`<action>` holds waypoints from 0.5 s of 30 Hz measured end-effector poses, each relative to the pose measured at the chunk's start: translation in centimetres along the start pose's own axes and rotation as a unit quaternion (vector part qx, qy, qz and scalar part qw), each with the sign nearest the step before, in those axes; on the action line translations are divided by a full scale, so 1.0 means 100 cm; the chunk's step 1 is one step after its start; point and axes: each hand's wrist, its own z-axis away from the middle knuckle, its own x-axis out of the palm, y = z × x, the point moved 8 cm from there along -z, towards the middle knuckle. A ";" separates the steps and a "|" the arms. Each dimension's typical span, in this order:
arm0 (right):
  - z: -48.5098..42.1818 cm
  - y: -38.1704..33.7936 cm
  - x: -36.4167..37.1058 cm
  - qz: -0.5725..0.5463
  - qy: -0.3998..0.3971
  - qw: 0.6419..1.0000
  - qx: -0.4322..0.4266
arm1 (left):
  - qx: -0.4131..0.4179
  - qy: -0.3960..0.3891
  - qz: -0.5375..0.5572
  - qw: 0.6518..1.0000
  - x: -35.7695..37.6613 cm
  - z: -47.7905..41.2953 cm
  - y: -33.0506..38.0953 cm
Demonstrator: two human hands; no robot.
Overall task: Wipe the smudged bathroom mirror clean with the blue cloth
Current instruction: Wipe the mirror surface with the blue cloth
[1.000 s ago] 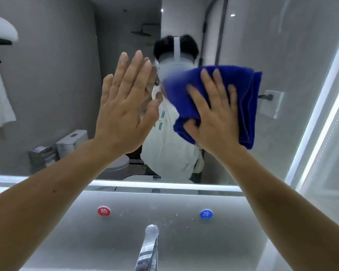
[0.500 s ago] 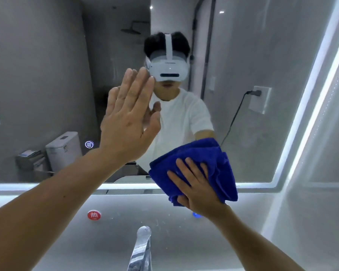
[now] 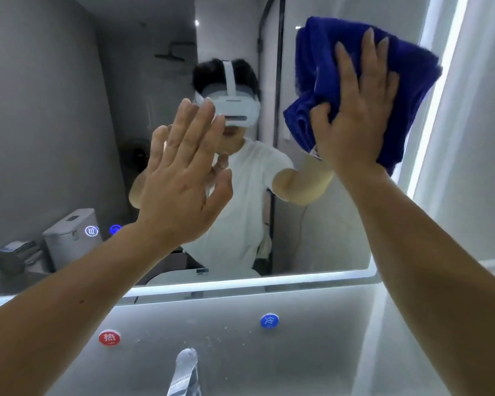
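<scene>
The bathroom mirror (image 3: 55, 124) fills the wall ahead, edged by a lit strip along its bottom and right side. My right hand (image 3: 355, 110) presses the bunched blue cloth (image 3: 320, 67) flat against the glass near the mirror's upper right corner, fingers straight and the thumb tucked into a fold. My left hand (image 3: 183, 172) rests flat on the glass at the middle, fingers straight and together, holding nothing. The mirror reflects a person in a white shirt with a white headset.
Below the mirror a chrome faucet (image 3: 185, 372) rises at the bottom centre, with a red hot-water mark (image 3: 109, 337) to its left and a blue cold-water mark (image 3: 269, 320) to its right on the grey wall panel. A white wall adjoins the mirror at right.
My right hand has swept the blue cloth from the mirror's bottom edge up to the upper right area. My left hand stays flat on the glass at the middle.
</scene>
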 end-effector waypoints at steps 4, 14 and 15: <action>0.061 -0.010 0.009 -0.008 -0.019 0.999 -0.025 | 0.000 0.012 0.000 1.000 0.000 -0.003 0.003; 0.294 -0.005 0.024 0.003 -0.137 0.976 -0.167 | 0.019 -0.017 0.009 1.000 0.015 0.008 0.025; 0.296 -0.001 0.024 0.007 -0.148 0.971 -0.187 | 0.017 -0.018 0.007 1.000 0.015 0.009 0.023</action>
